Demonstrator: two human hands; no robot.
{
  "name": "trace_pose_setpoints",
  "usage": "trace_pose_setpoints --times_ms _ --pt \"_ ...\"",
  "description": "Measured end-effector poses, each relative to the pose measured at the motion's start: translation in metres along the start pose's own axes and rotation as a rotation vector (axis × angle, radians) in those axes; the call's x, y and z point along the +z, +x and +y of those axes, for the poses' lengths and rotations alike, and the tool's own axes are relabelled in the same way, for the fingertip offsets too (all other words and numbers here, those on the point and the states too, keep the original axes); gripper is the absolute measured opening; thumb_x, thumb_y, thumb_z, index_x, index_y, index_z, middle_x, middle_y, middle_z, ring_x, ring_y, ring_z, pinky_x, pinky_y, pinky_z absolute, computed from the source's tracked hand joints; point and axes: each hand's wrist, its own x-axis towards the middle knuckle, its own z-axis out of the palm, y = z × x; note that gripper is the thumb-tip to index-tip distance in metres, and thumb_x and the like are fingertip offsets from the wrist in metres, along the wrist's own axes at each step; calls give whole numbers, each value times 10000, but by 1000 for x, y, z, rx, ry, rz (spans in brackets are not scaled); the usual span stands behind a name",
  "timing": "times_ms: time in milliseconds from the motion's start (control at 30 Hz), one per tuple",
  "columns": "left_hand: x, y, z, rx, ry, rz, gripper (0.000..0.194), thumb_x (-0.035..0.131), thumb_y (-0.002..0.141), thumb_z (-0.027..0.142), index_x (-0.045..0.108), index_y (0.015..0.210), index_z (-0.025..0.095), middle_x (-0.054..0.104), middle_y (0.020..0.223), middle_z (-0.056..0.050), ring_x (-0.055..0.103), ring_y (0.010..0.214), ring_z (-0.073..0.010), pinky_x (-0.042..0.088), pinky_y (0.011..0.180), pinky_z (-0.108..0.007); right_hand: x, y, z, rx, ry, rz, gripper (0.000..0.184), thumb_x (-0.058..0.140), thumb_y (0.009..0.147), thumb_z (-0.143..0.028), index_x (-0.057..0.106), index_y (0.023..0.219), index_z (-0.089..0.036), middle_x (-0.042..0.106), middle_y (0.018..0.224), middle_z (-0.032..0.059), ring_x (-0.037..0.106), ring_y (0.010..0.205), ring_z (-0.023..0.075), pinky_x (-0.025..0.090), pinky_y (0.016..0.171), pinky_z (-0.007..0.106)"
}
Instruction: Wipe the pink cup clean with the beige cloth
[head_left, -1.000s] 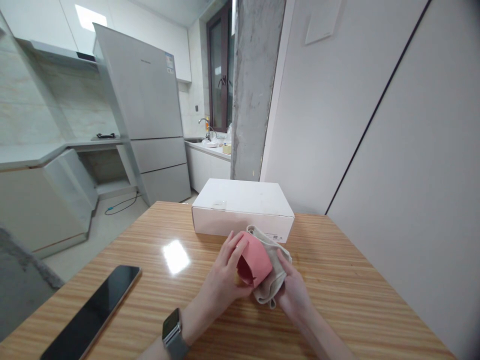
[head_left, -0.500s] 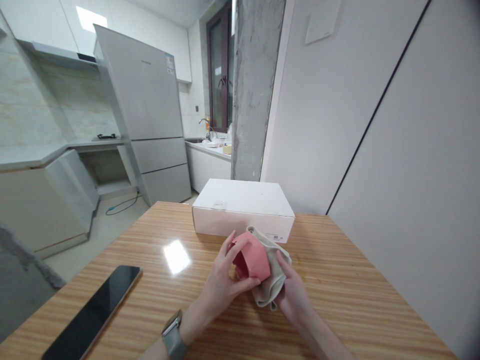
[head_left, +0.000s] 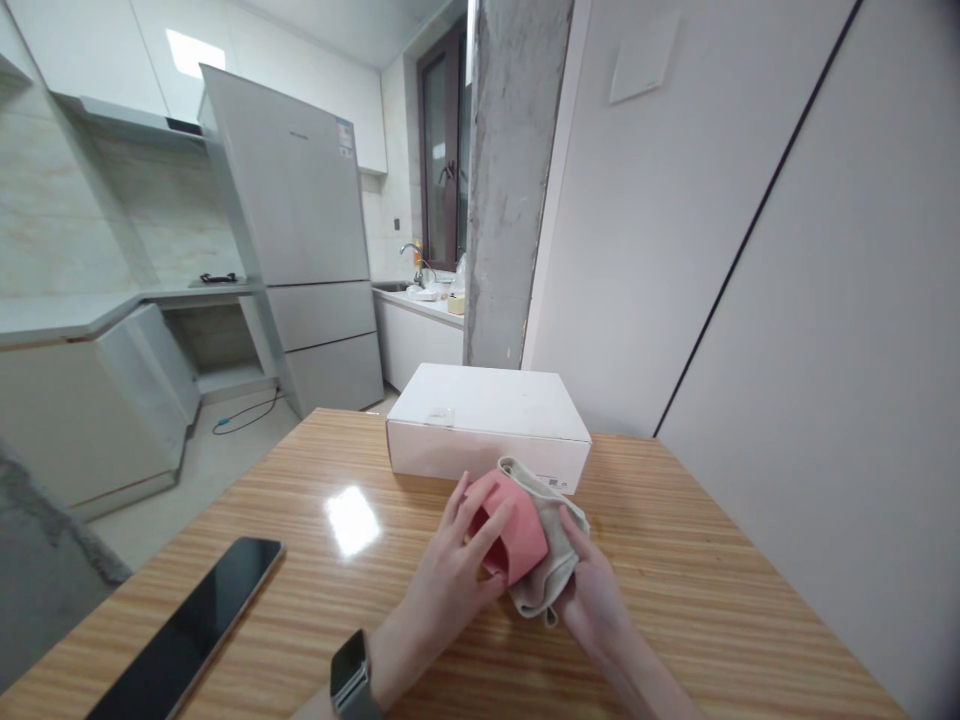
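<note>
My left hand [head_left: 457, 560] is closed around a pink faceted, hollow container [head_left: 525, 535], its fingers over the top and the thumb at the lower edge. The container lies tilted, its dark opening toward my left palm. Pressed against its right side is a folded grey-beige cloth [head_left: 559, 540] with a small hanging loop. My right hand [head_left: 592, 590] grips this cloth from the right, thumb on top and the other fingers mostly hidden beneath. Both things are held above the table in front of the white box.
A closed white box [head_left: 487, 405] stands at the back of the wood-grain table [head_left: 720, 590]. At the left lies a black phone [head_left: 195, 625]. Beyond the table are a grey pillar [head_left: 510, 180], a fridge [head_left: 300, 210] and a white wall [head_left: 750, 90].
My left fingers have shifted over the top of the pink container, and its opening has turned slightly. My right hand keeps its grip on the cloth. The camera view has tilted slightly.
</note>
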Motion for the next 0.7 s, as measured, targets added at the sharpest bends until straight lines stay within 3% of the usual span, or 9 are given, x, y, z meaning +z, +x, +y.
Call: trace_pose_setpoints --times_ms 100,233,300,433,500,600,700 --pt "-3 -1 -2 11 -40 1 805 701 667 77 391 1377 298 163 1553 -95 227 1405 -346 381 1068 -529 -1 0 1 13 2 18 272 704 760 -365 743 935 -160 766 951 63 677 1002 258 488 953 374" --pt "-13 0 -1 -155 -190 -51 792 818 612 354 486 1329 296 41 1581 -111 337 1353 -377 393 1053 -518 -3 -1 4 52 -2 -12 299 668 797 -376 730 988 -155 763 968 63 694 952 254 498 935 386" --pt "-15 1 -1 -247 -241 -44 764 790 654 376 476 1347 308 112 1577 -107 334 1359 -366 346 1082 -521 -4 -1 5 68 -17 -38 321 656 808 -392 724 1010 -152 756 998 69 702 926 254 503 923 395" --pt "-9 1 -3 -476 -500 38 1153 848 577 330 157 1495 244 399 1456 -161 409 1316 -338 371 1065 -494 -5 -1 5 31 -49 -31 330 671 796 -413 729 995 -156 762 969 70 715 859 248 513 901 396" --pt "-7 2 -5 -537 -613 21 1148 870 538 308 218 1477 209 496 1374 -160 483 1250 -329 394 1049 -474 -4 -2 5 30 -53 -23 323 677 790 -413 733 978 -157 764 960 69 714 859 248 513 898 395" --pt "-7 5 -5 -505 -612 -26 991 868 536 275 373 1392 213 520 1340 -137 510 1217 -308 394 1054 -456 -2 -3 6 35 -56 -22 312 684 780 -413 738 957 -162 765 956 71 711 872 255 518 889 397" --pt "-9 6 -2 -387 -481 -34 966 854 551 248 358 1381 250 448 1386 -122 472 1250 -299 390 1061 -472 -1 -3 5 15 -56 -9 294 698 766 -404 742 938 -169 770 925 66 710 872 262 521 882 398"
